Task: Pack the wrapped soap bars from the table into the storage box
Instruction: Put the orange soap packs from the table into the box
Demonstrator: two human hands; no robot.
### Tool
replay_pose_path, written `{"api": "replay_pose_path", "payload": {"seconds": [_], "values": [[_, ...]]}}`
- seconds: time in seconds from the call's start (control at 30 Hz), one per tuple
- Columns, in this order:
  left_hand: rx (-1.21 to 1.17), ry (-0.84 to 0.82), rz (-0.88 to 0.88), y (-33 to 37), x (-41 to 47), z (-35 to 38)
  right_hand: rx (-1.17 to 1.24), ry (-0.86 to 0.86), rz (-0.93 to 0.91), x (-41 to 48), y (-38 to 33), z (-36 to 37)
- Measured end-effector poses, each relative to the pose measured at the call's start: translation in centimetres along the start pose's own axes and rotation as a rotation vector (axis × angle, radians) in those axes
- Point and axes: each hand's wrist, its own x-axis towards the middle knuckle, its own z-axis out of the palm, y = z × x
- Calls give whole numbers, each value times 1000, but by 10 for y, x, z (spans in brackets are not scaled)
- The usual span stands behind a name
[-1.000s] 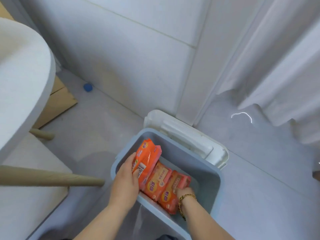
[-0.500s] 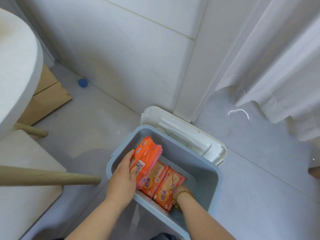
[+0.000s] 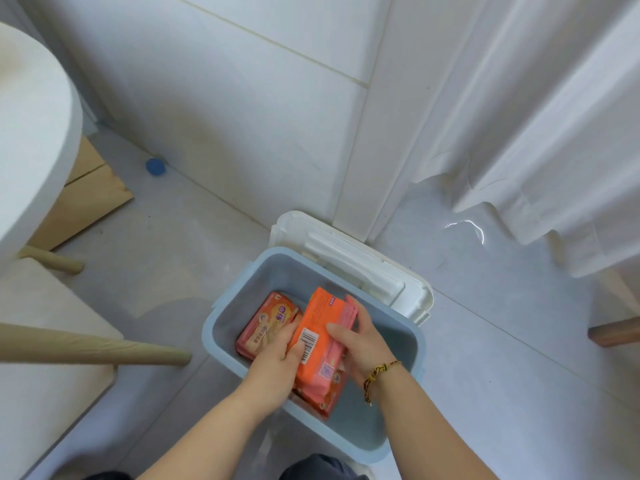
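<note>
Curtain [image 3: 554, 116] cloth, white, hangs beyond the storage box [image 3: 212, 320] and to its right. A white tiled wall [image 3: 225, 98] stands straight behind the box. Left of the box is the round white table [image 3: 31, 133], and a pale wooden leg [image 3: 104, 348] points toward the box's left rim. The box is blue-grey and open, and it sits on the grey floor. Its white lid [image 3: 363, 261] lies just behind it, between box and wall.

Inside the box both hands grasp the held soap pack [image 3: 322, 327], orange, barcode side up and tilted above the box floor. The left hand [image 3: 273, 358] curls round its left edge. The right hand [image 3: 367, 344] clasps its right side with the thumb across the top. A second soap pack [image 3: 270, 320] lies flat at the box's left. A third soap pack [image 3: 322, 396] shows under the held one, at the near side.

A braided bracelet [image 3: 379, 370] circles the right wrist. Well left of the box, by the wall, lies a small blue round thing [image 3: 154, 166].
</note>
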Motion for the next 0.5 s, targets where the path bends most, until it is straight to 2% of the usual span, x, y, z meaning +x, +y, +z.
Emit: {"api": "replay_pose_path", "payload": {"seconds": [0.07, 0.17, 0.27, 0.33, 0.5], "values": [[189, -65, 42, -5, 2, -3, -152, 87, -27, -1, -1, -6], [683, -5, 131, -16, 6, -16, -400, 227, -51, -5, -10, -15], [935, 1, 149, -24, 2, -25, -954, 267, 19, -5, -12, -17], [1016, -19, 149, -27, 1, -25, -1183, 276, 104, 1, -4, -17], [1059, -8, 141, -28, 5, -23, -1289, 335, 282, 20, 5, -18]]}}
